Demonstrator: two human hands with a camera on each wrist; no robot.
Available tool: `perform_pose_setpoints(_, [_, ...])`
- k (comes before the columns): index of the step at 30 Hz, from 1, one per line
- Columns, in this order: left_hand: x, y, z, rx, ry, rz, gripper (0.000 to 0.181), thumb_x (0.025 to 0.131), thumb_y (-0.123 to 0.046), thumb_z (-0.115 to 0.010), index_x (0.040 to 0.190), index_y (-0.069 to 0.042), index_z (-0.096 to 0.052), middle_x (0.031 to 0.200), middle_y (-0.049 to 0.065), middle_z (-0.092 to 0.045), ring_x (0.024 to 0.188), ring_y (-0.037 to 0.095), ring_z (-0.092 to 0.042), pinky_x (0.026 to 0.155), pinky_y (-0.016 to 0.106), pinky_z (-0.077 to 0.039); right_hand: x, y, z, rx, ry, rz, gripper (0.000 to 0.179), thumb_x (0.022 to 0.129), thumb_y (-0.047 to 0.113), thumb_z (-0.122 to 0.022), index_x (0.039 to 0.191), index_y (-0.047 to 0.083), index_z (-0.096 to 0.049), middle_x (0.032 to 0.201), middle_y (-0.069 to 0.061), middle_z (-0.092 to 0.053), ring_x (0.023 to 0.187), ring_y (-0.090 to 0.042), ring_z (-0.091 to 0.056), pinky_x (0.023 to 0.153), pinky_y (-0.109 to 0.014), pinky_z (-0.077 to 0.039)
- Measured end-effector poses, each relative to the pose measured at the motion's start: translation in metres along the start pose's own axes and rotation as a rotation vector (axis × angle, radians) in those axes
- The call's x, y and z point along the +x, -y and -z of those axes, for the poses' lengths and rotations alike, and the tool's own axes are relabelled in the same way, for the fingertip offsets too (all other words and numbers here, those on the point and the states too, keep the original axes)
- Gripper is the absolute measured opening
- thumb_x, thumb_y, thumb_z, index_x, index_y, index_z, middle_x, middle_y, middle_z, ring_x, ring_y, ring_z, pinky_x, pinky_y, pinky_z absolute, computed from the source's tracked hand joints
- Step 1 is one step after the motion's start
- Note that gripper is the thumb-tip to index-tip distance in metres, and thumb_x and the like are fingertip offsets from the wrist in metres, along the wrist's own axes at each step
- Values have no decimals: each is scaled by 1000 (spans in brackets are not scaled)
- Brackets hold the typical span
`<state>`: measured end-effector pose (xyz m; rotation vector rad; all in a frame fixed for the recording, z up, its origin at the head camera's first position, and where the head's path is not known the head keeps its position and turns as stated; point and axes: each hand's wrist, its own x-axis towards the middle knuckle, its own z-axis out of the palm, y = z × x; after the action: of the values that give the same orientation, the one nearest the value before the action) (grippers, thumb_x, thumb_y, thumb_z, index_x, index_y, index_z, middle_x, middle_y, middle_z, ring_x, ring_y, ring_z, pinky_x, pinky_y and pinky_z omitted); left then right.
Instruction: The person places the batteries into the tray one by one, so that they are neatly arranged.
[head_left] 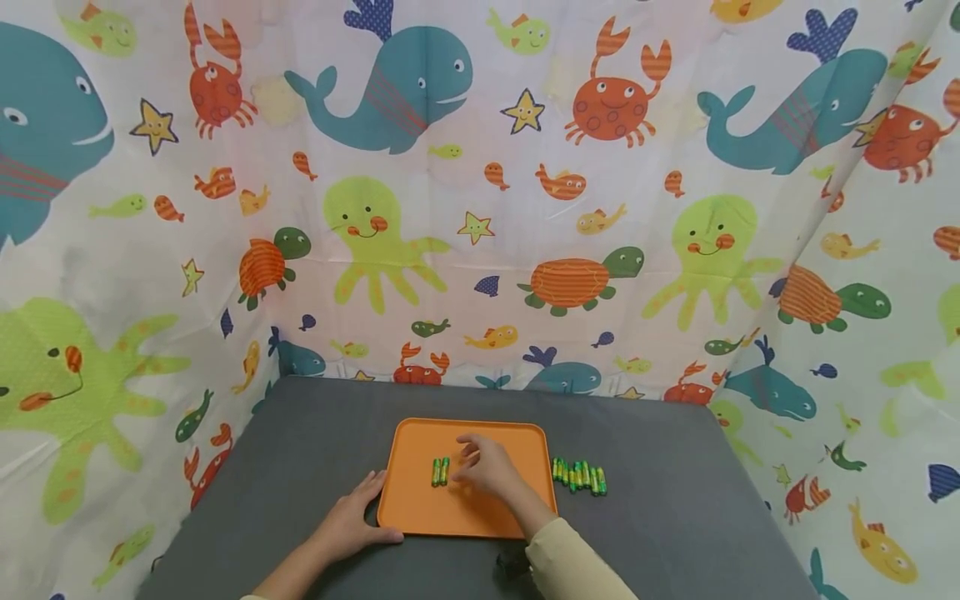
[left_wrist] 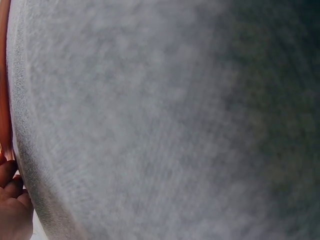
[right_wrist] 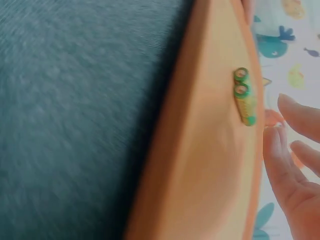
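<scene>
Two green-and-yellow batteries (head_left: 440, 472) lie side by side, left of centre on the orange tray (head_left: 480, 523). My right hand (head_left: 489, 468) hovers over the tray just right of this pair, its fingers loosely bent and nothing between them. In the right wrist view, the pair (right_wrist: 244, 97) shows end-on, with the thumb and fingers (right_wrist: 281, 170) apart from it. My left hand (head_left: 351, 521) rests at the tray's lower left corner, fingers along the left side and thumb by the front edge. The left wrist view catches only some curled fingertips (left_wrist: 12, 187) beside the orange rim.
Several more green-and-yellow batteries (head_left: 579, 476) lie in an uneven row on the grey table (head_left: 660, 517), just right of the tray. A dark object (head_left: 513, 560) shows below the right wrist. A curtain (head_left: 480, 275) printed with sea animals surrounds the table's back and sides.
</scene>
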<state>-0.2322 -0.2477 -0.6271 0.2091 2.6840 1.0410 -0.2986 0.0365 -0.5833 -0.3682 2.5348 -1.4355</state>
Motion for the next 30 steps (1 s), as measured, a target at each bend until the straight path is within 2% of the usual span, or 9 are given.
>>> perform_pose_setpoints(9, [0,-1,-1,-7,-15,-9,117,69,-63,-85,160,-13,-32,163,18,-32,148,46,-30,105,76,-28,-8,11,25,-20,-54,35,57,84,19,-84,137,17,-62,120,-14,-65,94,-17,-66,76,-35,-58])
perform_pose_setpoints(15, [0,-1,-1,-14,-5,-11,116,69,-62,-85,160,-12,-32,163,17,-32,149,45,-29,106,76,-27,-22,22,39,-15,-73,69,58,85,25,-83,138,14,-61,116,-6,-65,96,-21,-67,74,-34,-58])
perform_pose_setpoints(18, [0,-1,-1,-15,1,-9,116,69,-62,-85,160,-12,-32,163,17,-32,149,45,-29,106,75,-28,-28,27,45,-9,-80,91,58,86,25,-83,138,12,-61,114,-5,-66,96,-22,-67,74,-34,-58])
perform_pose_setpoints(23, [0,-1,-1,-14,5,-6,116,69,-61,-85,160,-12,-32,163,18,-32,149,44,-29,107,75,-26,-36,34,55,22,-96,120,54,86,24,-83,135,18,-62,117,-5,-65,96,-21,-67,75,-33,-58])
perform_pose_setpoints(30, [-1,-2,1,-14,5,-3,116,69,-61,-86,159,-11,-32,163,17,-32,151,41,-28,109,75,-23,-43,29,71,-14,-179,144,51,85,21,-83,133,22,-64,119,-3,-68,93,-19,-69,75,-33,-59])
